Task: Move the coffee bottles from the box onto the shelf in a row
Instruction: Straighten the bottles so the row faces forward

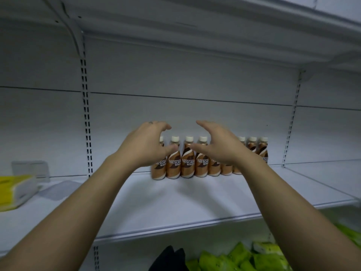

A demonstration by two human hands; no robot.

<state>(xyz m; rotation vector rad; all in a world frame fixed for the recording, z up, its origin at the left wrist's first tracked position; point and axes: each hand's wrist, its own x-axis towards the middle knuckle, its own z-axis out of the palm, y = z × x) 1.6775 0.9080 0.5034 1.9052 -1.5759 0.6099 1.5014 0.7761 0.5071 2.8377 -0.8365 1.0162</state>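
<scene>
Nearest, below the row of Nescafé coffee bottles (188, 161), green packets (244, 259) lie heaped on the lower tier. Above them, the white shelf (175, 202) carries a yellow-and-white pack (13, 190) well left of the row. Both hands hover empty in front of the row, fingers spread and loosely curved, probably to square up the line. The left hand (145, 144) covers its leftmost bottle and the right hand (216, 143) its middle; I cannot tell whether either touches a bottle. The bottles stand upright, shoulder to shoulder, labels outward, toward the shelf's back. No box is in view.
</scene>
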